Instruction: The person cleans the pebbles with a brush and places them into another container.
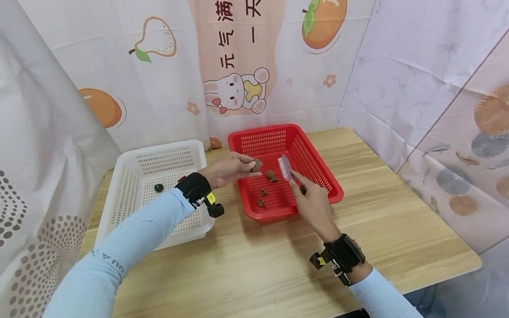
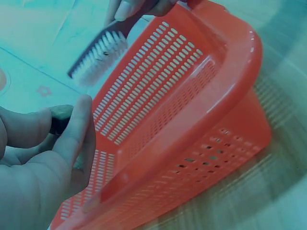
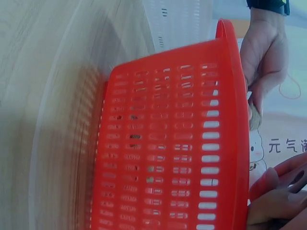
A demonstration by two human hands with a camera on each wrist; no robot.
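Note:
My left hand [image 1: 231, 169] pinches a small roundish brown lump [image 1: 257, 165] between thumb and fingers, above the left side of the red basket [image 1: 299, 209]. In the left wrist view the lump [image 2: 61, 116] is brown on top and dark below; its kind I cannot tell. A small brush [image 1: 285, 168] with white bristles and a greyish-purple back is gripped by my right hand [image 1: 313, 201] over the basket's right side. The bristles face left, toward the lump, with a gap between them. Several brown pieces [image 1: 271, 176] lie on the basket's floor.
To the left of the red basket stands a white perforated basket [image 1: 127, 186], partly covered by my left forearm. A small dark round thing [image 1: 158, 187] lies in it. Both baskets rest on a wooden table [image 1: 253, 280], with printed curtains [image 1: 269, 46] behind and at the sides.

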